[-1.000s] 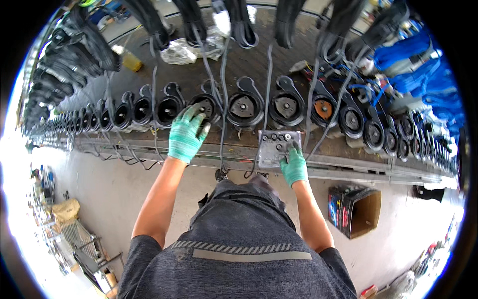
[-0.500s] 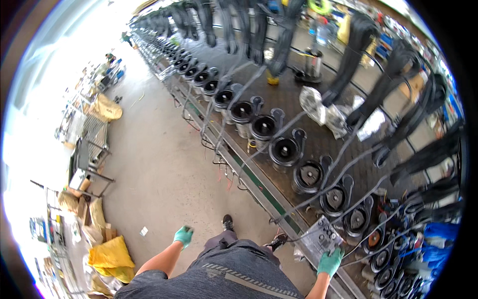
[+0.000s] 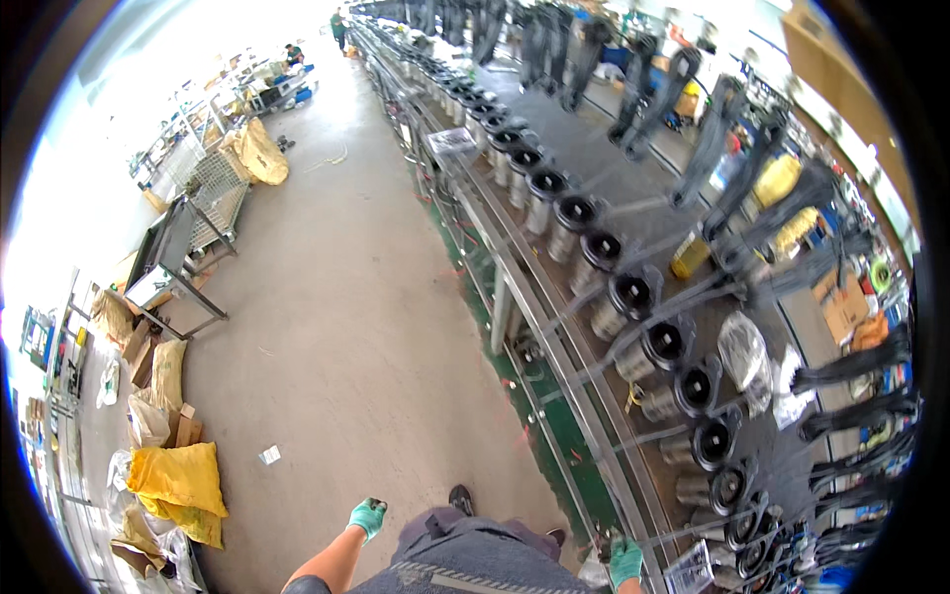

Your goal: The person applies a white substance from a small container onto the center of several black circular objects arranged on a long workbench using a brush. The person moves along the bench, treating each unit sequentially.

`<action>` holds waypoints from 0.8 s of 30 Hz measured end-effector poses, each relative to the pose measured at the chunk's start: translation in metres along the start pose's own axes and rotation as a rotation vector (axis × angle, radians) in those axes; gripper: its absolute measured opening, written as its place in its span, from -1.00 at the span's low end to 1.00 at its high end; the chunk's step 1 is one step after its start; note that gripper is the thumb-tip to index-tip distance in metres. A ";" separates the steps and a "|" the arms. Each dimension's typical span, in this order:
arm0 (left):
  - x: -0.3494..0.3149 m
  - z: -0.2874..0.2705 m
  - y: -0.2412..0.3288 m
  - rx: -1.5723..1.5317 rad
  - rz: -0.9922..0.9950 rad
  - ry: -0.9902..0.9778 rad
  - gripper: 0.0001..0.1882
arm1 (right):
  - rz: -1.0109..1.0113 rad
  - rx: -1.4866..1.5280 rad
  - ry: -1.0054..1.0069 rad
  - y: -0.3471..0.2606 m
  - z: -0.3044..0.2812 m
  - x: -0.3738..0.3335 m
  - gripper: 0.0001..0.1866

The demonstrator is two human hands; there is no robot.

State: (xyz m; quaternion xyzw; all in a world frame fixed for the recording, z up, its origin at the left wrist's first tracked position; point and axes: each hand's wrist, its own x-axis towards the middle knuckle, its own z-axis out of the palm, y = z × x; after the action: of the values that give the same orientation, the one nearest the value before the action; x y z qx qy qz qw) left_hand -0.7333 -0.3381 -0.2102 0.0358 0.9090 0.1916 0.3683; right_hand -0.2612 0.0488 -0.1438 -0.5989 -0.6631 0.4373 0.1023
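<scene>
My left hand [image 3: 367, 517], in a green glove, hangs over the floor beside my body with its fingers curled. Whatever it may hold is hidden. At the near edge of the long bench is my right hand [image 3: 625, 561], also gloved, with its fingers drawn together. Small dark shapes show by its fingertips, too small to name. Just right of it lies a clear plastic tray [image 3: 690, 569], partly cut off by the picture's rim. Nearby, metal cylinders with black round tops [image 3: 713, 441] stand in a row on the dark bench top [image 3: 633, 213].
Bundles of black cable [image 3: 648, 94] hang above the bench, their leads crossing to the cylinders. Clear plastic bags [image 3: 744, 361] lie on it. A pale box [image 3: 451, 142] sits farther along its edge. Left are yellow sacks [image 3: 178, 480] and a metal-framed table [image 3: 178, 257]. Someone stands far off [image 3: 338, 30].
The view has turned toward the aisle, so the bench sits farther right. My right hand has come off the tray to its left. My left hand stays low and curled.
</scene>
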 end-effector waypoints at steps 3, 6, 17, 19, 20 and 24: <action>0.043 -0.047 0.028 -0.015 0.018 0.029 -0.56 | 0.114 -0.033 -0.105 0.020 0.046 0.040 -0.73; 0.103 -0.097 0.048 -0.157 0.069 0.114 -0.59 | 0.044 -0.224 -0.130 -0.103 0.075 0.054 -0.75; 0.249 -0.217 0.074 -0.125 -0.044 0.237 -0.60 | -0.059 -0.244 -0.316 -0.372 0.279 0.299 -0.68; 0.246 -0.240 0.055 -0.112 -0.265 0.184 -0.59 | -0.239 -0.333 -0.350 -0.477 0.323 0.338 -0.68; 0.258 -0.237 0.032 -0.283 -0.344 0.152 -0.55 | -0.320 -0.304 -0.361 -0.499 0.346 0.363 -0.68; 0.296 -0.232 -0.045 0.520 -0.254 0.112 -0.52 | -0.508 -0.283 -0.423 -0.614 0.452 0.456 -0.65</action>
State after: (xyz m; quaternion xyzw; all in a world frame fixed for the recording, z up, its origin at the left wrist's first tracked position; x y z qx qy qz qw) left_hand -1.1035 -0.3932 -0.2688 0.0045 0.9438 -0.0937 0.3169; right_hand -1.1116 0.3059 -0.1590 -0.3192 -0.8513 0.4161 -0.0159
